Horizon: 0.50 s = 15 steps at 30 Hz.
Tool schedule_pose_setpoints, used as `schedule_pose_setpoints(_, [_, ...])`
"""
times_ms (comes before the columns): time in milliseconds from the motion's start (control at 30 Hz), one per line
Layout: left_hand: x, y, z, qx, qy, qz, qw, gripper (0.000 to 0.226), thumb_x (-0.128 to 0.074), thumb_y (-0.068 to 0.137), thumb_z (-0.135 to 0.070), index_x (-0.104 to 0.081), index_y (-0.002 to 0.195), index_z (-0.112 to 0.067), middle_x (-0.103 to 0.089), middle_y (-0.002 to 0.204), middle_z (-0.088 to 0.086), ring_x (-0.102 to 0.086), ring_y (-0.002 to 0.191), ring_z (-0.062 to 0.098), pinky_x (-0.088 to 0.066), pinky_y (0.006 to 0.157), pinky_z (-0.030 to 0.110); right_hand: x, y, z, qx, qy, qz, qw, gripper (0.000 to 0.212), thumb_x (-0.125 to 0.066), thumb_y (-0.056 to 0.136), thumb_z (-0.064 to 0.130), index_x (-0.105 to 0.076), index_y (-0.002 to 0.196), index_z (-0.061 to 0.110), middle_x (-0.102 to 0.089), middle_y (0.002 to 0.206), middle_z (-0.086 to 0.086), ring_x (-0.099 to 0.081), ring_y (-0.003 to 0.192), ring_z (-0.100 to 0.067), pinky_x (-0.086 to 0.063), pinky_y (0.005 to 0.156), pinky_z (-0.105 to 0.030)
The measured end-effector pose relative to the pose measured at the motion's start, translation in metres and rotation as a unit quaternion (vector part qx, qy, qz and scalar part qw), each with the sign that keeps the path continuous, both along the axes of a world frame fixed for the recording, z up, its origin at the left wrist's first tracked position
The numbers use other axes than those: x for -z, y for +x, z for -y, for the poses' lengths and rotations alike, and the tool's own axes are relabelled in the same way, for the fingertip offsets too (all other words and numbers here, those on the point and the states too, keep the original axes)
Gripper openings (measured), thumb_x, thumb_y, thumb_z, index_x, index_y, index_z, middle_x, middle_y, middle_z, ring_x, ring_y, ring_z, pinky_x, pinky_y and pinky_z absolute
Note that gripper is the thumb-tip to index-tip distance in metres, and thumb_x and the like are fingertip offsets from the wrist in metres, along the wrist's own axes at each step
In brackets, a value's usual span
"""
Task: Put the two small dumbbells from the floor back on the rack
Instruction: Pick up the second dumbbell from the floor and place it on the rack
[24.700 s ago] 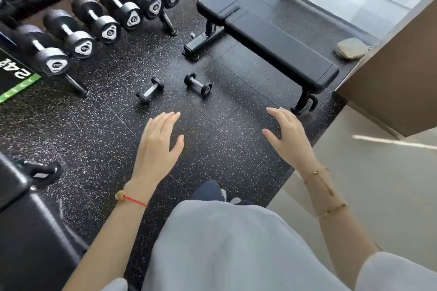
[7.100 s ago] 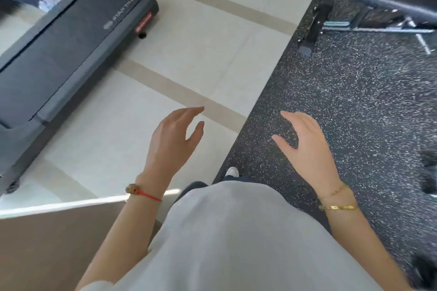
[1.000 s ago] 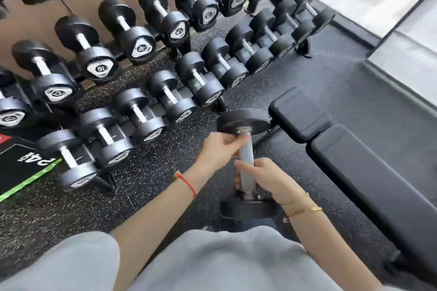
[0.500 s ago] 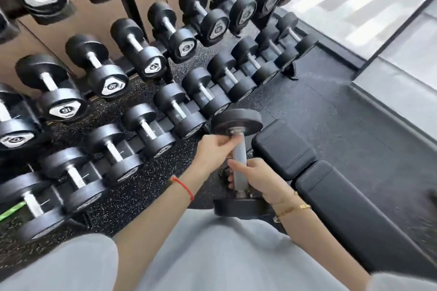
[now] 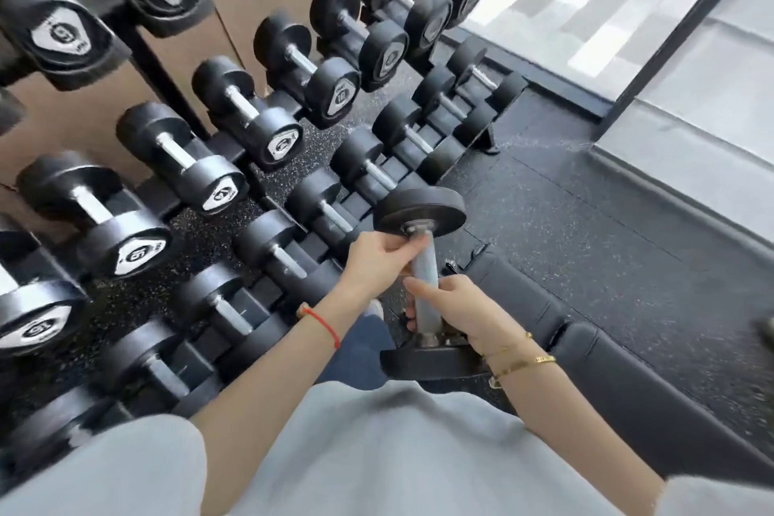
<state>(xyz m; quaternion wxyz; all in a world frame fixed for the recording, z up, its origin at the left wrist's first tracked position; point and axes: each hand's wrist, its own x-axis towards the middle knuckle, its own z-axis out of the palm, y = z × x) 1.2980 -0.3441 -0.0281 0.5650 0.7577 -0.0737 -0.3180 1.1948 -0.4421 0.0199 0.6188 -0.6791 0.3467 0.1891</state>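
I hold one black dumbbell (image 5: 420,212) upright in front of my body, its knurled steel handle vertical. My left hand (image 5: 372,264) grips the top of the handle just under the upper head. My right hand (image 5: 454,312) wraps the lower part of the handle above the bottom head. The dumbbell rack (image 5: 293,201) stands to the left and ahead, its lower row of small dumbbells a short way beyond my left hand. No other loose small dumbbell is in view.
Larger dumbbells (image 5: 218,180) fill the rack's upper tiers at left. A black padded bench (image 5: 586,373) runs along my right side, close under my right arm. Dark speckled rubber floor (image 5: 565,201) lies ahead, bounded by a grey raised step (image 5: 691,163) at right.
My view has moved closer to the rack and turned toward its right end. Both hands keep the same grip on the upright dumbbell, carried along with me.
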Motion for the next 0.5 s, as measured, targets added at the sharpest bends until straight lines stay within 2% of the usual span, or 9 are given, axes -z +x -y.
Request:
schedule_pose_setpoints(67, [0.0, 0.038, 0.013, 0.021, -0.003, 0.003, 1.0, 0.057, -0.073, 0.058, -0.063, -0.078, 0.073, -0.009, -0.078, 0.082, 0.015, -0.076, 0.085, 0.026, -0.06, 0.085, 0.049, 0.0, 0.033, 0.008, 0.012, -0.015, -0.002, 1.0, 0.042, -0.063, 0.092, 0.037, -0.067, 0.095, -0.005, -0.076, 0.083, -0.017, -0.074, 0.074, -0.033, -0.057, 0.085, -0.049])
schedule_pose_setpoints(100, [-0.001, 0.056, 0.019, 0.036, 0.0, 0.004, 0.999, 0.055, -0.073, 0.058, -0.063, -0.078, 0.073, -0.01, -0.078, 0.082, 0.014, -0.077, 0.084, 0.025, -0.06, 0.085, 0.048, 0.0, 0.049, 0.013, 0.021, -0.021, -0.002, 1.0, 0.039, -0.062, 0.093, 0.037, -0.068, 0.089, -0.002, -0.076, 0.074, -0.01, -0.073, 0.066, -0.025, -0.059, 0.078, -0.043])
schedule_pose_setpoints(133, [-0.004, 0.073, 0.025, 0.05, 0.002, 0.008, 0.999, 0.052, -0.073, 0.059, -0.063, -0.078, 0.074, -0.013, -0.079, 0.081, 0.012, -0.077, 0.083, 0.024, -0.06, 0.085, 0.047, 0.0, 0.063, 0.017, 0.031, -0.024, -0.003, 0.999, 0.038, -0.061, 0.093, 0.037, -0.067, 0.08, 0.003, -0.072, 0.06, -0.001, -0.068, 0.054, -0.015, -0.058, 0.065, -0.034])
schedule_pose_setpoints(200, [-0.011, 0.105, 0.038, 0.067, -0.002, 0.016, 0.998, 0.043, -0.074, 0.063, -0.059, -0.079, 0.074, -0.018, -0.079, 0.081, 0.009, -0.077, 0.083, 0.021, -0.06, 0.086, 0.046, -0.002, 0.092, 0.025, 0.059, -0.027, 0.002, 0.998, 0.038, -0.061, 0.094, 0.035, -0.063, 0.069, 0.007, -0.061, 0.039, 0.008, -0.055, 0.033, -0.001, -0.043, 0.038, -0.015])
schedule_pose_setpoints(233, [-0.015, 0.12, 0.044, 0.074, -0.005, 0.022, 0.997, 0.038, -0.075, 0.067, -0.056, -0.078, 0.073, -0.018, -0.079, 0.082, 0.009, -0.077, 0.083, 0.021, -0.06, 0.086, 0.047, -0.004, 0.105, 0.028, 0.076, -0.026, 0.007, 0.997, 0.038, -0.061, 0.094, 0.034, -0.062, 0.068, 0.006, -0.06, 0.038, 0.009, -0.053, 0.03, 0.001, -0.039, 0.035, -0.012])
schedule_pose_setpoints(367, [-0.024, 0.167, 0.07, 0.108, -0.026, 0.025, 0.994, 0.032, -0.076, 0.081, -0.038, -0.077, 0.082, -0.005, -0.078, 0.086, 0.014, -0.076, 0.086, 0.026, -0.06, 0.085, 0.05, -0.014, 0.147, 0.043, 0.129, 0.014, 0.028, 0.991, 0.034, -0.061, 0.095, 0.031, -0.064, 0.087, -0.003, -0.068, 0.07, -0.01, -0.063, 0.044, -0.008, -0.052, 0.049, -0.019])
schedule_pose_setpoints(500, [-0.025, 0.199, 0.098, 0.143, -0.029, 0.013, 0.989, 0.035, -0.076, 0.081, -0.037, -0.077, 0.089, -0.003, -0.078, 0.09, 0.016, -0.075, 0.09, 0.028, -0.058, 0.088, 0.05, -0.018, 0.174, 0.063, 0.166, 0.031, 0.03, 0.985, 0.032, -0.062, 0.094, 0.028, -0.063, 0.095, -0.005, -0.068, 0.082, -0.018, -0.065, 0.054, -0.017, -0.056, 0.051, -0.023])
